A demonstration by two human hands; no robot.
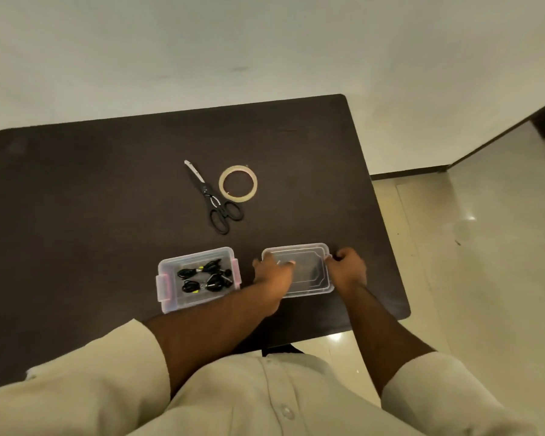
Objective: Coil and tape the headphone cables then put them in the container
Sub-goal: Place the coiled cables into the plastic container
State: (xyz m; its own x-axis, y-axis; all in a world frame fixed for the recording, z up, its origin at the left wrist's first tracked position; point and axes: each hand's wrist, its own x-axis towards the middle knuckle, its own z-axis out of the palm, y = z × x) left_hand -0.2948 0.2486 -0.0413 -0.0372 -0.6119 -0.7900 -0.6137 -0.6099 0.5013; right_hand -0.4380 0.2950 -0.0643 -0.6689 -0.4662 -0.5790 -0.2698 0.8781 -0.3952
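Note:
A clear plastic container (166, 289) with pink clips stands near the table's front edge, and several coiled black headphone cables (203, 276) lie inside it. Just to its right lies the container's clear lid (309, 272). My left hand (272, 270) grips the lid's left edge, its fingers curled over the rim. At the lid's right edge my right hand (346, 267) grips it with curled fingers. A roll of clear tape (238, 183) and black-handled scissors (214, 201) lie side by side further back on the table.
The dark brown table (92, 190) reaches left and back; its right edge runs close to the lid. Beyond it are a pale tiled floor (453, 262) and a white wall.

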